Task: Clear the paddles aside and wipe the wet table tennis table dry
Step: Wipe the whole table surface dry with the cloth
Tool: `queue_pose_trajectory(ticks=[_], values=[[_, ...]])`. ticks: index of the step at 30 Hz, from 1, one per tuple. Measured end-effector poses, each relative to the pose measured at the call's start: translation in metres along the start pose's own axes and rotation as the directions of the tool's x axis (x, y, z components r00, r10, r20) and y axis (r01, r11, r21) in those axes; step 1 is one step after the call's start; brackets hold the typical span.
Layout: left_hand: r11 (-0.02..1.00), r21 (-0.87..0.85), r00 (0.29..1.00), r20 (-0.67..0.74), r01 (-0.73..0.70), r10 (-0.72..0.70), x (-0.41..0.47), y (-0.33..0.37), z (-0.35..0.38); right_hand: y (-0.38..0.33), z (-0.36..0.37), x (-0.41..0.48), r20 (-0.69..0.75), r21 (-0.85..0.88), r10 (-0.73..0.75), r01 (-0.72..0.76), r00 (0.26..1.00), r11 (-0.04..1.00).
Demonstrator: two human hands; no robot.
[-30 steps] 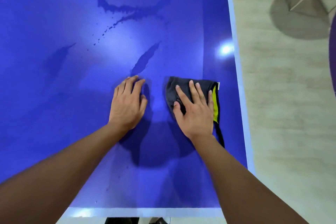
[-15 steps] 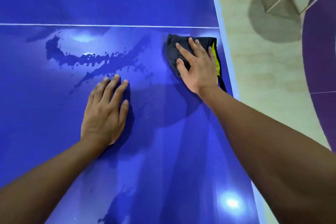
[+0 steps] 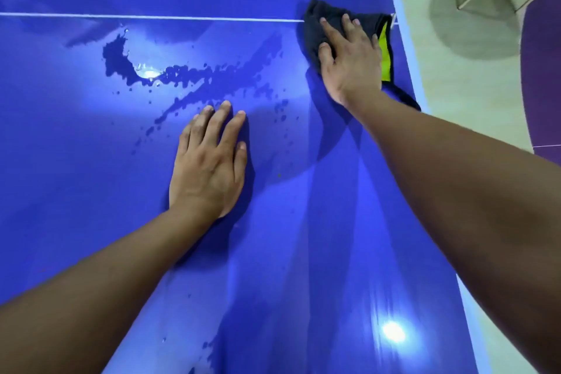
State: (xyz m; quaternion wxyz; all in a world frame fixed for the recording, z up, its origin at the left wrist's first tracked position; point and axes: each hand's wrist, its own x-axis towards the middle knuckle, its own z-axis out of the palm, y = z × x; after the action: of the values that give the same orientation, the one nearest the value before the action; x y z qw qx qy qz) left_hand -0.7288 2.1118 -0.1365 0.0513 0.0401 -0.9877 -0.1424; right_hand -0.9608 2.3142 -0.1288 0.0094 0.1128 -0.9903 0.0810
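Your right hand (image 3: 349,61) lies flat on the dark cloth (image 3: 312,24), with the fingers straight and a little spread. It presses the cloth onto the desk (image 3: 91,191) at the right edge, just on the white line (image 3: 151,17). Your left hand (image 3: 209,167) rests flat on the bare surface nearer to you, fingers straight and close together, holding nothing. Its fingertips are just beside the lower end of the wet trail. No paddle is in view, so I judge that the clearing is done and the wiping is the step in hand.

The main puddle (image 3: 182,76) is to the left of the cloth, below the white line, and scattered drops (image 3: 282,109) lie between it and your right hand. I would draw the cloth leftward from the edge, through the drops and into the puddle, in one long stroke. Put the whole palm on it, so that it does not fold or slip out. Press evenly, because a light touch probably only smears water on such a smooth top.

Move the left hand to a dry part before the cloth reaches it, since it leans beside the water and may slide. The yellow-green strip (image 3: 385,51) and a dark tail of the cloth lie near the edge; gather them under the palm. Whether the cloth is already soaked I cannot tell from here; if it leaves streaks, turn it to a fresh side.
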Motion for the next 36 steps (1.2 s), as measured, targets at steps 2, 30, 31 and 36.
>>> queue_pose_trajectory(ticks=[2,30,31,36], values=[[1.000,-0.012,1.000,-0.012,-0.002,0.002,-0.003,0.000,-0.001,-0.016,0.002,-0.039,0.000,0.000,-0.045,0.045,0.999,0.999],[0.993,0.020,0.970,0.212,0.118,-0.119,-0.379,0.027,-0.057,-0.050,-0.018,-0.657,-0.027,0.161,-0.190,0.192,0.981,0.968],[0.992,0.020,0.967,0.221,0.124,-0.125,-0.377,0.028,-0.059,-0.051,-0.018,-0.660,-0.030,0.160,-0.181,0.183,0.983,0.970],[0.990,0.053,0.976,0.169,0.130,-0.137,-0.370,0.030,-0.059,-0.044,-0.020,-0.636,0.019,0.122,-0.402,0.397,0.915,0.910]])
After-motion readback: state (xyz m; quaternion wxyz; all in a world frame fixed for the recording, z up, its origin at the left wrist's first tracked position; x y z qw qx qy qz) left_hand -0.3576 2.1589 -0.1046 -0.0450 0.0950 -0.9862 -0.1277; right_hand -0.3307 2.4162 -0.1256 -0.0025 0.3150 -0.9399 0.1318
